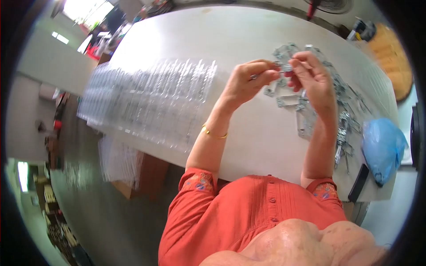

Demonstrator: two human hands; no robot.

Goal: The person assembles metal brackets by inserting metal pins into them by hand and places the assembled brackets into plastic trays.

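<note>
The left hand (249, 82) and the right hand (314, 80) are raised over a white table (253, 148), their fingertips close together with a small metal piece (286, 68) between them. The left thumb and forefinger are pinched at one end of the piece, while a bit of silver metal (254, 77) shows between the fingers further back. The right thumb and forefinger close on the other end, and the remaining right fingers curl inward; the exact shape of the piece is too small to tell. Beneath and beside the right hand lies a loose heap of metal parts (341, 91), running down the table along the right forearm. Near the table's edge, a blue plastic bag (382, 146) sits just beside a flat black object (358, 182). Well to the left of the hands, rows of clear plastic trays (151, 102) cover part of the tabletop. A yellow bracelet (214, 134) circles the left forearm, below which shows a red embroidered sleeve (198, 182).
</note>
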